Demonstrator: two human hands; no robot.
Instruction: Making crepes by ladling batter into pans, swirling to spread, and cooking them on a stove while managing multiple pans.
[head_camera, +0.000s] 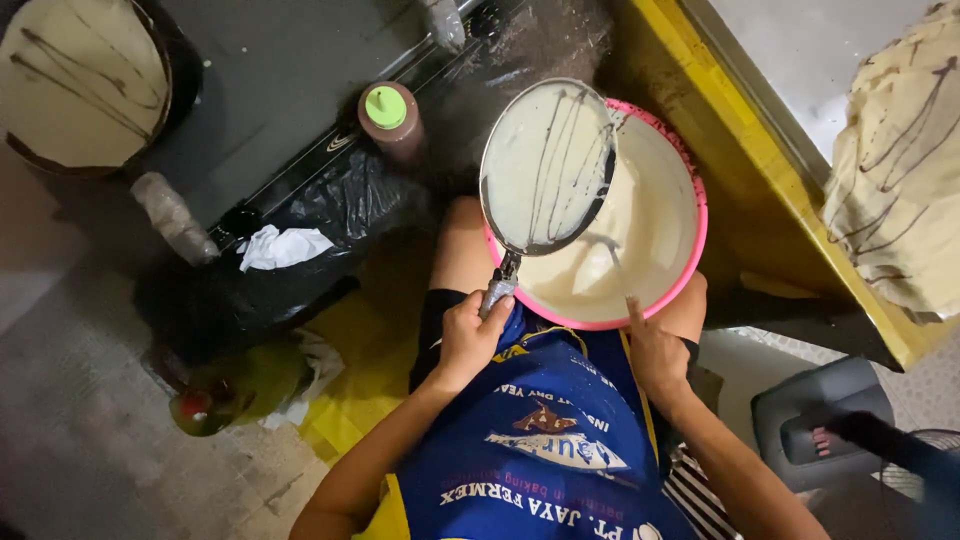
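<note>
Pan (548, 165), coated in pale batter with dark streaks, is held tilted over the pink bowl (690, 250) on the lap; its handle is gripped in the closed left hand (468, 335), while a thin utensil is pinched in the right hand (652, 348). Batter could be dripped past the rim onto the apron (545, 440) if the tilt is increased. Close by, a green-capped bottle (391, 120), a black bag (300, 270) and a yellow tabletop (745, 150) leave little room.
</note>
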